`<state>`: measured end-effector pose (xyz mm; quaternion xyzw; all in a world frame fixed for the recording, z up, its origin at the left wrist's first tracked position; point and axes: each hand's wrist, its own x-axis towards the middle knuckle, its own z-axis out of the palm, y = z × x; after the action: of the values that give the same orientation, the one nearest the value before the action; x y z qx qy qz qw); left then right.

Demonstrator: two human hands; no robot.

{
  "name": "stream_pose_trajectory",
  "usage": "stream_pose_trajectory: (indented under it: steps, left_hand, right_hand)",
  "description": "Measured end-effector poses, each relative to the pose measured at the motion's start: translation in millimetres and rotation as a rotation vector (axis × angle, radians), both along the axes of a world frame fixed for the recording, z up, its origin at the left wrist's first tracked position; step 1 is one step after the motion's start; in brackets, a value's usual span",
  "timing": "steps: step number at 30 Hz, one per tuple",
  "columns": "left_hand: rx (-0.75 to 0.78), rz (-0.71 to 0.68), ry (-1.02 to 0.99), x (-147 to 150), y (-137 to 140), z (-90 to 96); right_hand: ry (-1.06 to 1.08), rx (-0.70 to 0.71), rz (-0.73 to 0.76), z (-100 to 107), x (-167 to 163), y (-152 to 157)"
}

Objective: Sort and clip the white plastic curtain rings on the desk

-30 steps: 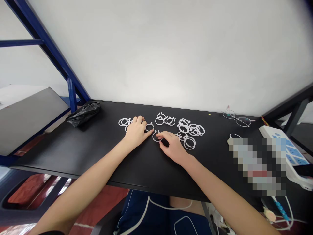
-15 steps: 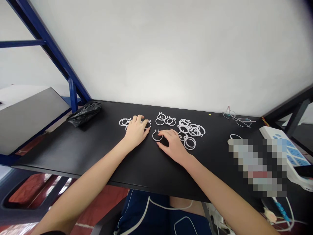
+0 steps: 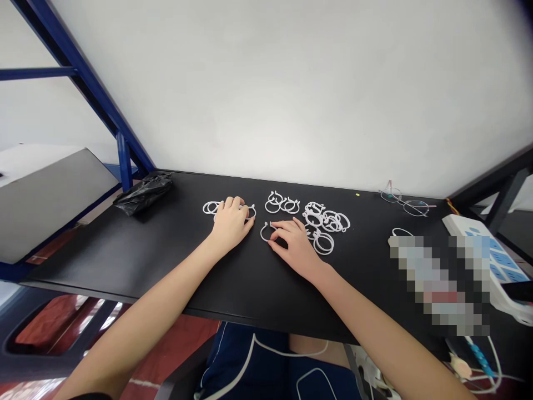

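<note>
My right hand grips a white open ring between thumb and fingertips, low over the black table. The ring has small knobbed ends at a gap on its top side, and its right part is hidden by my fingers. My left hand lies palm down over another group of white rings, its thumb apart from the bent fingers. One ring shows past its fingertips, while others are partly covered. Between and behind my hands is a small cluster of similar rings.
Several tangled white rings lie right of my right hand. A black plastic bag is at the table's back left. Eyeglasses, a power strip and a blurred-out object are on the right. A white wall stands behind.
My right thumb and fingers have closed on the open ring, which has shifted slightly right. The ring past my left fingertips has moved a little left. The other rings look unchanged.
</note>
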<state>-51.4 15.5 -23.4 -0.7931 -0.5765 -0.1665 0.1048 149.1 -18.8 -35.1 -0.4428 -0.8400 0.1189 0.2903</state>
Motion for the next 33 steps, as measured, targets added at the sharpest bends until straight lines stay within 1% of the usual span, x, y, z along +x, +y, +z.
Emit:
stream_pose_trajectory:
  steps: [5, 10, 15, 18, 21, 24, 27, 30, 33]
  left_hand:
    - [0.003, -0.011, -0.016, 0.9, -1.1, 0.0]
    - [0.014, -0.051, -0.072, 2.3, -2.1, 1.7]
    - [-0.042, -0.227, -0.215, 8.7, -5.8, 4.7]
    - [-0.068, -0.328, -0.247, 13.2, -8.2, 5.1]
    - [-0.06, -0.38, -0.261, 15.5, -9.5, 4.9]
    - [-0.073, -0.406, -0.301, 15.7, -9.9, 5.1]
    - [-0.115, -0.419, -0.421, 15.3, -9.9, 5.6]
    - [-0.154, -0.391, -0.575, 15.0, -8.9, 5.4]
    - [-0.167, -0.353, -0.656, 14.6, -7.0, 4.7]
  right_hand:
    - [0.019, -0.001, 0.018, -1.4, 1.0, 1.3]
    - [0.11, 0.021, 0.03, -4.1, 1.5, 3.0]
    - [0.142, 0.014, 0.029, -4.2, 1.6, 3.2]
    - [0.162, 0.027, 0.031, -3.4, 1.8, 3.4]
    - [0.187, 0.04, 0.032, -3.4, 2.1, 4.3]
    - [0.193, 0.048, 0.036, -3.9, 2.3, 4.7]
    - [0.216, 0.054, 0.054, -3.6, 2.2, 4.1]
    - [0.254, 0.048, 0.079, -2.1, 1.6, 3.1]
    - [0.286, 0.042, 0.102, -0.3, 0.9, 2.2]
